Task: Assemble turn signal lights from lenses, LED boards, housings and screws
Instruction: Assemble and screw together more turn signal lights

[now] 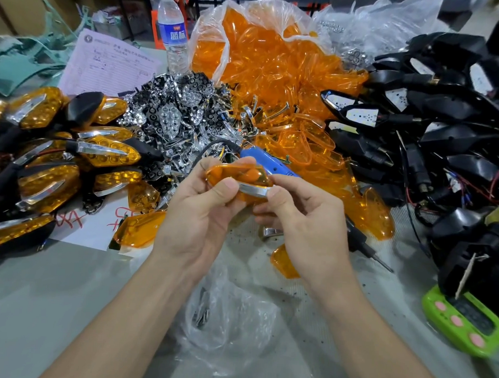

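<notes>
Both hands hold one orange lens (234,174) above the counter (66,295), its long axis running left to right. The left hand (201,212) grips the wider end. The right hand (304,217) pinches the tip, seemingly on its chrome trim strip (255,190). Black housings (445,126) lie nearer the right hand.

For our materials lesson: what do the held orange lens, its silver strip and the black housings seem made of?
Orange lens: clear tinted plastic, glossy; fingers show through it. Silver strip: probably chrome-plated plastic, possibly metal; mirror-bright highlights. Black housings: likely moulded plastic, dull to semi-gloss, opaque.
</notes>
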